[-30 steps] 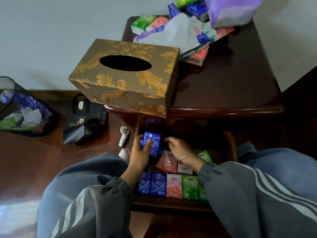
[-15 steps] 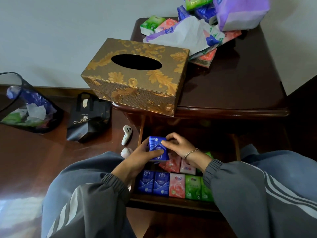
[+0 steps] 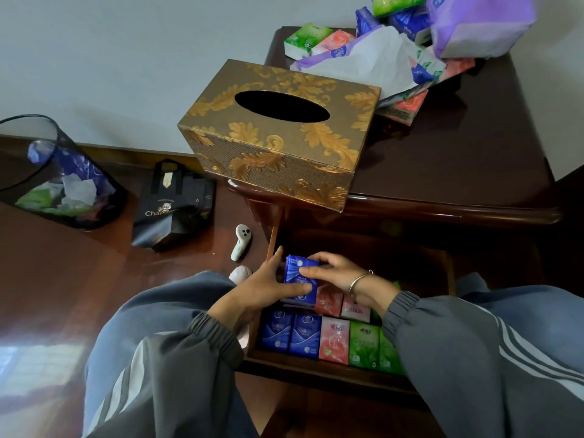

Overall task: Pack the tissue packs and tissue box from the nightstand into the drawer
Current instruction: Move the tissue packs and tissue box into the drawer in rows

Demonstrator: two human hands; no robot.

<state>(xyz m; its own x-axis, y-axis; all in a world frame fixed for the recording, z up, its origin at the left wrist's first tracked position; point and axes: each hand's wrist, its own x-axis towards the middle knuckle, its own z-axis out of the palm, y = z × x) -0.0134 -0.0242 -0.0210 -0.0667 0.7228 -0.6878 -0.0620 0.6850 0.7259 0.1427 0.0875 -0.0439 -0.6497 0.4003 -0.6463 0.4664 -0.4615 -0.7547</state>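
The left hand (image 3: pixel 268 289) and right hand (image 3: pixel 338 276) both grip a blue tissue pack (image 3: pixel 300 276), held upright over the left side of the drawer (image 3: pixel 316 371), above the packs (image 3: pixel 335 343) lying inside. The tissue box (image 3: pixel 278 134) stands above the drawer on the front edge of the nightstand (image 3: pixel 458 172); loose packs (image 3: pixel 308 42) lie farther back.

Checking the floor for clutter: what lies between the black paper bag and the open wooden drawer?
A small white plastic controller lies there, seen in the head view.
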